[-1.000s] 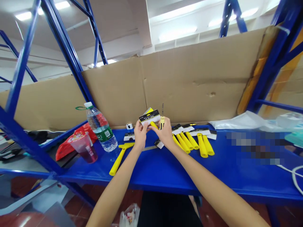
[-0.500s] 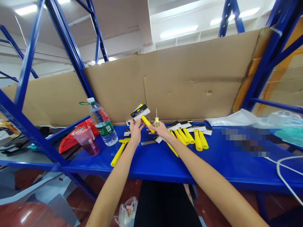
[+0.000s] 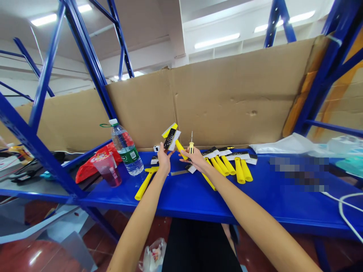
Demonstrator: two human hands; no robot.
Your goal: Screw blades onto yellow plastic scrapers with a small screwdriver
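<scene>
Up off the table, a yellow-handled scraper [image 3: 181, 149] is between my two hands, its head up and to the left. Across it lies a black-and-white card [image 3: 171, 139], which my left hand [image 3: 164, 159] pinches at its lower left edge. My right hand [image 3: 196, 158] grips the lower end of the scraper's handle. That same hand also keeps a small screwdriver [image 3: 191, 148] with a yellow-and-black handle, its shaft pointing up. Left of my forearm lies another yellow scraper [image 3: 144, 186] without a card. Several carded yellow scrapers [image 3: 239, 170] lie to the right.
A large water bottle [image 3: 128, 151] and a cup of red drink [image 3: 109, 172] stand at the left, by a red bag [image 3: 93, 166]. Cardboard [image 3: 221, 102] walls the back of the blue table [image 3: 187, 200]. A white cable [image 3: 342, 204] hangs at the right.
The card in my left hand has turned steeper, and more of the scraper's yellow head shows behind it. My right hand still has the handle and screwdriver. The view has shifted slightly.
</scene>
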